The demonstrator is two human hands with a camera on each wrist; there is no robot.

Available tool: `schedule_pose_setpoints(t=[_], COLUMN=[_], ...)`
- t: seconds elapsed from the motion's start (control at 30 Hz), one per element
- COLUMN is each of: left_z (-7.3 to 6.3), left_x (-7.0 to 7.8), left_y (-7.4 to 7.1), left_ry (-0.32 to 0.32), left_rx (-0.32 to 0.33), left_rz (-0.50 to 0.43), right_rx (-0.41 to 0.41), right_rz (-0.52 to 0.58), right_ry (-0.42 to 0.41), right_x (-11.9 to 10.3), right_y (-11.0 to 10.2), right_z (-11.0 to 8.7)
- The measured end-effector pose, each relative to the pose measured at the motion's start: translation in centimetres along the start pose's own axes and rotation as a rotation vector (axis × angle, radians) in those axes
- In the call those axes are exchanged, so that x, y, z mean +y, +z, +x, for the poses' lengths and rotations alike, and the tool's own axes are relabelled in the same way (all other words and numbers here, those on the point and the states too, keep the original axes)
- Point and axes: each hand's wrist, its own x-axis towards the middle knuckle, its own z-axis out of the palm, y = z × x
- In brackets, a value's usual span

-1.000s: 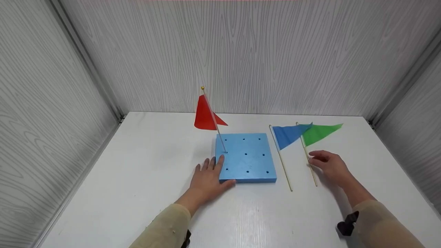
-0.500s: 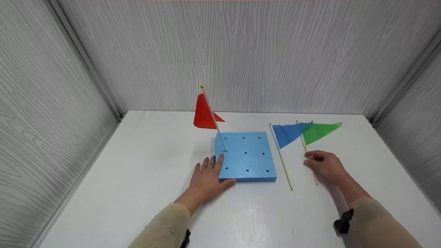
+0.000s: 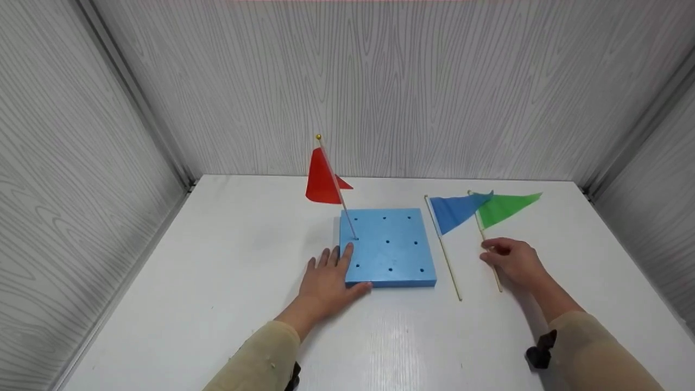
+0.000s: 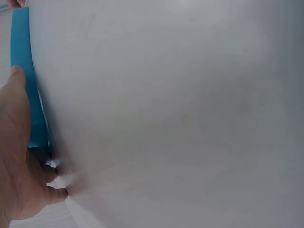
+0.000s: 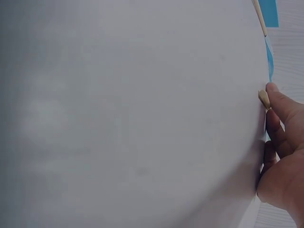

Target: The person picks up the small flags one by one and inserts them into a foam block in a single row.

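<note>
My left hand lies with straight fingers along the left edge of a blue pegboard with small holes, its thumb at the front edge. A red flag stands in the board's left middle hole, leaning left. My right hand pinches the stick of a green flag between thumb and fingers; the flag lies on the table. In the right wrist view that stick shows at the fingertips. Left of it lies a blue flag, its cloth tip overlapping the green cloth.
The white table is enclosed by a grey wood-grain panel at the back and similar panels at both sides. The blue flag's stick lies between the pegboard and my right hand.
My right hand has moved slightly left, its thumb and fingers closing on the green flag's stick. The left hand and pegboard have stayed put. The red cloth has swung slightly.
</note>
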Motion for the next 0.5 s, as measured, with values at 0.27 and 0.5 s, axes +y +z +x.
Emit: schedule_pose_setpoints(t=[0.27,0.5], left_z=[0.05,-0.03], left_x=[0.05,0.14], left_y=[0.04,-0.01], left_ry=[-0.011,-0.015], left_rx=[0.005,0.009], left_rz=[-0.001,-0.023], right_rx=[0.031,0.049], right_rz=[-0.011,-0.02], right_ry=[-0.022,-0.02], right_x=[-0.04,-0.24], right_y=[0.03,0.01], right_z=[0.17,0.28])
